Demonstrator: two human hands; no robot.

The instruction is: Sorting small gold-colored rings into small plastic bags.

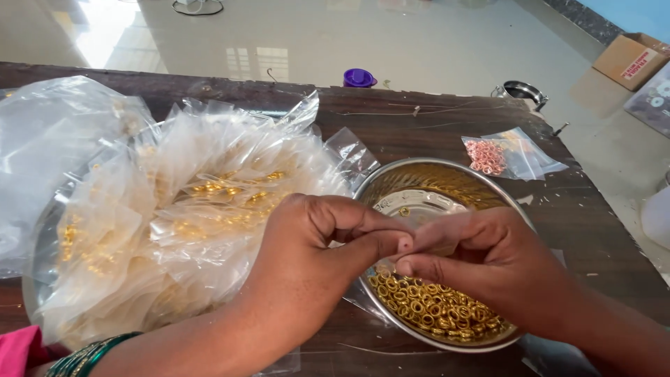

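Both hands, left hand (328, 237) and right hand (481, 258), are meeting over the bowl (391, 183), fingers pinching something unseen; its gold rings (436, 311) are looking tiny, light, slippery, best nipped by the rim.

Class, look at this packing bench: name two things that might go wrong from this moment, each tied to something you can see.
1. The left hand and right hand pinch something small over the round steel bowl of gold rings; it might slip and drop.
2. The pile of clear plastic packets stands high and could slide off.
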